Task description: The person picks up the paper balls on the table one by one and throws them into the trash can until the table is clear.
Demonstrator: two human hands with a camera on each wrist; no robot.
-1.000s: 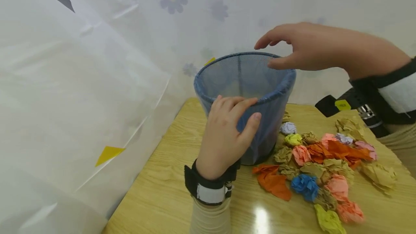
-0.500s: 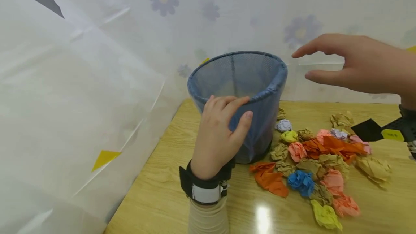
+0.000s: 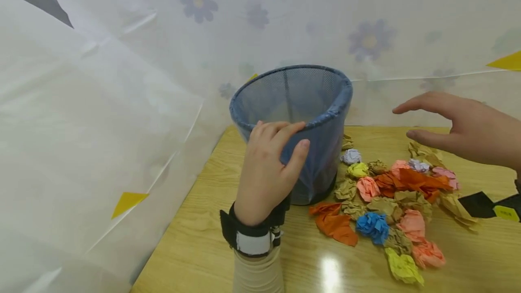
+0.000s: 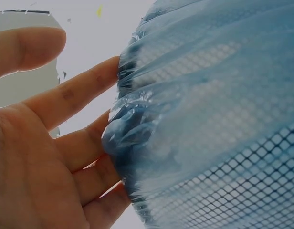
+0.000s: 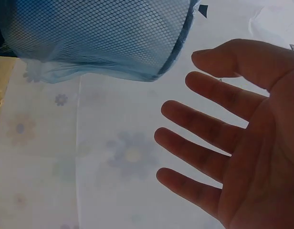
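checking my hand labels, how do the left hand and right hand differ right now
The left hand rests on the blue mesh bin, fingers over its rim; the right hand touches nothing. The left hand is low at the bin's near side; the right hand hangs in the air above the crumpled paper balls, right of the bin. The left hand's fingers bend over the rim; the right hand's are spread and nearly straight. Both are bare.

Two bare hands, both banded at the wrist

Left hand [image 3: 266, 180] centre frame, fingers curled forward, thumb out; right hand [image 3: 468, 130] at right edge, flat, fingers spread.
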